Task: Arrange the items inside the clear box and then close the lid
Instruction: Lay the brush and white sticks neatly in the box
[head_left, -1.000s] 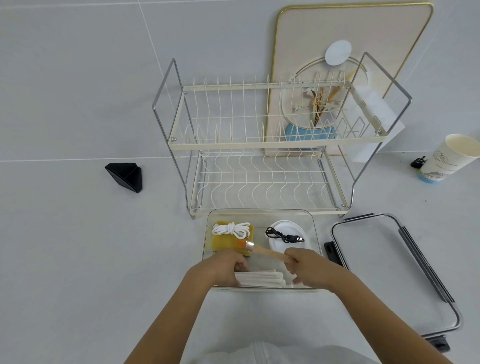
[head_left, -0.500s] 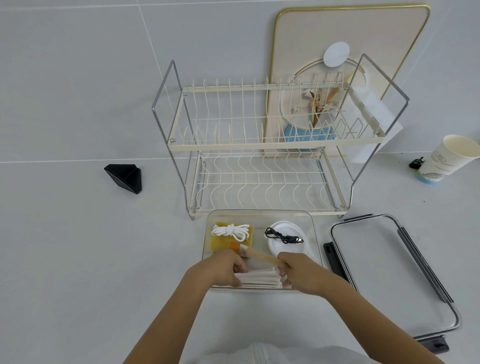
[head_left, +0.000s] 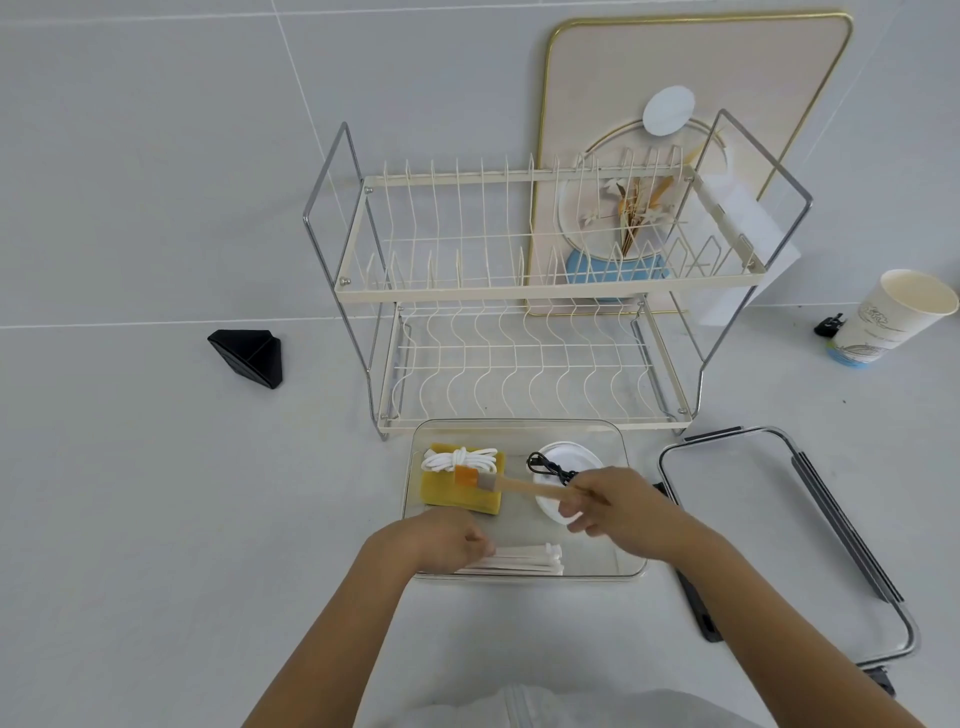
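The clear box (head_left: 519, 428) lies open in front of me. Inside, a white cord bundle (head_left: 458, 459) rests on a yellow sponge (head_left: 457, 492) at the far left, and a white round dish (head_left: 566, 457) with a black cable (head_left: 545, 466) sits at the far right. My right hand (head_left: 621, 506) grips the wooden handle of a small brush (head_left: 514, 486) with an orange tip, held over the sponge. My left hand (head_left: 441, 538) presses on a stack of white sticks (head_left: 524, 558) along the near wall. The clear lid (head_left: 769, 525) with black clasps lies to the right of the box.
A two-tier wire dish rack (head_left: 519, 291) stands right behind the box. A framed picture board (head_left: 685, 62) leans on the wall behind it. A paper cup (head_left: 893, 317) is at the far right and a black triangular piece (head_left: 249, 356) at the left.
My right hand has lifted the brush away from the white sticks and moved it toward the back, over the sponge and dish. My left hand stays on the sticks.
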